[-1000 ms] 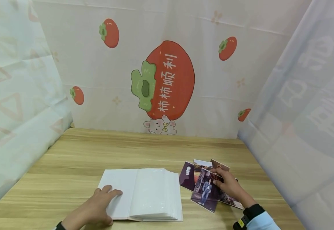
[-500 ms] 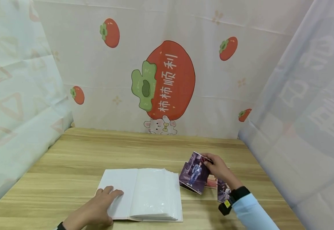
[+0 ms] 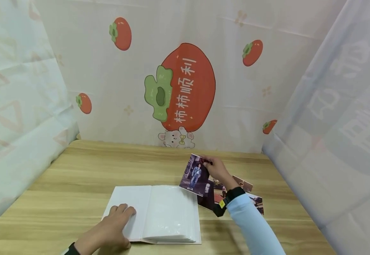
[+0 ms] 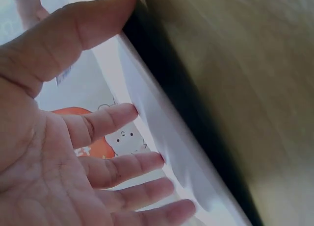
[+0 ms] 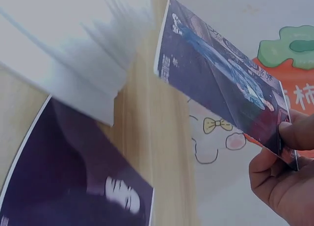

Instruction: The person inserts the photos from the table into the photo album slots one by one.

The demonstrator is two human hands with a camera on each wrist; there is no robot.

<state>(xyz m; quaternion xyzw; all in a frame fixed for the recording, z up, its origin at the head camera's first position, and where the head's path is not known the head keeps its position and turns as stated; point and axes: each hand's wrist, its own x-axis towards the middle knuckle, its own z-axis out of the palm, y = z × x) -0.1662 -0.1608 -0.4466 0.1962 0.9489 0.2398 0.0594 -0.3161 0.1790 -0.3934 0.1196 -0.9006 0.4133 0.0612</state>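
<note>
An open photo album (image 3: 169,209) with a white inside cover and clear sleeve pages lies on the table. My left hand (image 3: 113,223) rests on its left side, fingers fairly straight on the inside cover. In the left wrist view the left hand's thumb (image 4: 93,22) is at the album's edge. My right hand (image 3: 218,170) pinches a photo (image 3: 193,175) of a standing figure in blue by its upper right corner. That photo is raised and tilted, beyond the album's far right corner. A dark photo with a pale face (image 5: 73,172) lies below it, close beside the album.
Several more photos (image 3: 257,203) lie scattered right of the album, partly hidden by the right wrist. The wooden table (image 3: 76,170) ends at a printed cloth backdrop (image 3: 235,117), with cloth sides at left and right.
My right hand has lifted the photo off the scattered pile and carried it left and away from me, toward the album's far right corner. The left hand has stayed on the album.
</note>
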